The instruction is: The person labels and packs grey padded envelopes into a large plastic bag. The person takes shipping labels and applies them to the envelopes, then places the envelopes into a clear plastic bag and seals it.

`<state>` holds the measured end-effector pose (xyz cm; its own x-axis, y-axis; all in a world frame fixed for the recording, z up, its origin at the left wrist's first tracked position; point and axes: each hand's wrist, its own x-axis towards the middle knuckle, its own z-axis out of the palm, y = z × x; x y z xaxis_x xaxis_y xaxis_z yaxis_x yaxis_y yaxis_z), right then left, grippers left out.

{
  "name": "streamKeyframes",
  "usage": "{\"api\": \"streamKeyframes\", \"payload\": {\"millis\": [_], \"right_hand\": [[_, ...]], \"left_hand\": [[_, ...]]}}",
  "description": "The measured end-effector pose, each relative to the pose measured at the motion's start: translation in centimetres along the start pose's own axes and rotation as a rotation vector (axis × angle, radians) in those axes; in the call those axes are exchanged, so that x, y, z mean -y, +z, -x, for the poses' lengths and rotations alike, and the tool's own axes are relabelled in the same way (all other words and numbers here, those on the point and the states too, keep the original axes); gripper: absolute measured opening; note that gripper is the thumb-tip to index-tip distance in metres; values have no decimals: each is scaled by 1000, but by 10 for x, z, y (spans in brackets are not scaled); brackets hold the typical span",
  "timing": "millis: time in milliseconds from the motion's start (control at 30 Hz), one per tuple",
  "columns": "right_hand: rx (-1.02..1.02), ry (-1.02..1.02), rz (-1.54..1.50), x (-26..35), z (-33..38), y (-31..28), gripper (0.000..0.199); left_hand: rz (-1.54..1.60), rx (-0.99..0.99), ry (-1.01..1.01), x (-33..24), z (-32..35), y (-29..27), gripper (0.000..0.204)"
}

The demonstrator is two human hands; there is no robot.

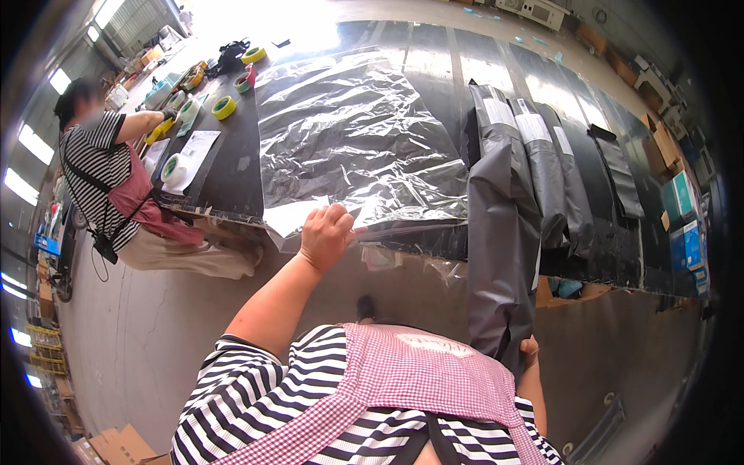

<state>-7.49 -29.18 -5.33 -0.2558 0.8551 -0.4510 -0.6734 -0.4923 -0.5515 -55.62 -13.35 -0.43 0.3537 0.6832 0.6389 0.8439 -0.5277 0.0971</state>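
Note:
My left hand (327, 236) is closed on the near edge of a large, crinkled, shiny plastic sheet (349, 139), which lies spread over the dark table. At the lower right, my right hand (530, 350) is at the near end of a long grey plastic bag (502, 225) and appears to grip it, its fingers partly hidden. That bag hangs over the table's front edge toward me; its far end rests on the tabletop and bears a white label (496, 111). Just right of it lie two more grey bags (540, 186), also labelled.
Another dark grey packet (618, 170) lies farther right on the black table (434, 46). Tape rolls (223, 108) and paper sheets (201, 151) are at the left. A co-worker (116, 163) stands there, one gloved hand over the table. Blue boxes (686, 244) sit at the right end.

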Motion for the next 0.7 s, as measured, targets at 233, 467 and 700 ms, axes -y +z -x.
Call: {"api": "streamKeyframes", "payload": {"millis": [233, 467, 700], "right_hand": [[0, 0, -14, -7, -1, 5, 78], [14, 13, -28, -15, -4, 10, 79], [54, -4, -2, -9, 3, 22, 79]], "left_hand": [[-168, -60, 191, 6, 11, -3, 13], [-181, 56, 205, 13, 49, 15, 7], [-161, 197, 87, 18, 73, 25, 8]]}}
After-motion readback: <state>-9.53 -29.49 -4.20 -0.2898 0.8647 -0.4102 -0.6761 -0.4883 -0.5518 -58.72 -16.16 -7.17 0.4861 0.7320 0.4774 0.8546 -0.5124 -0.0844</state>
